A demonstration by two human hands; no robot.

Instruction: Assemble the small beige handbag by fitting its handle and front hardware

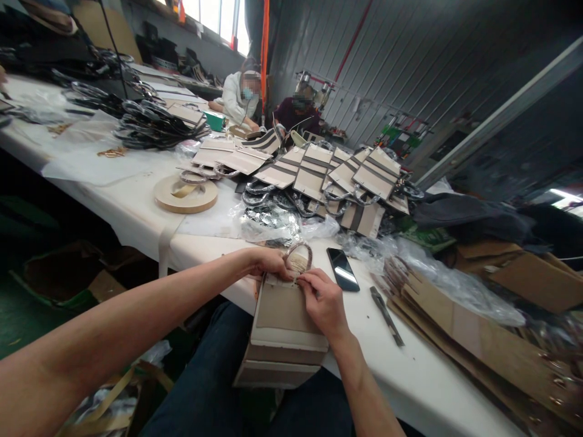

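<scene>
A beige bag panel [286,309] with darker bands rests on my lap against the table edge, tilted toward me. A wrapped loop handle [309,254] rises from its top edge. My left hand [272,264] is closed on the panel's top edge beside the handle's base. On the other side, my right hand [324,298] pinches with thumb and forefinger at the same edge, close to the left fingertips. Whatever small part may be between the right fingertips is hidden.
Right of my hands lie a phone [342,269] and a dark slim tool [387,317]. A tape roll [186,194] lies at the left; beige panels [314,170] with handles are heaped behind. Brown panels [473,340] are stacked at the right. Two people [239,100] sit across the table.
</scene>
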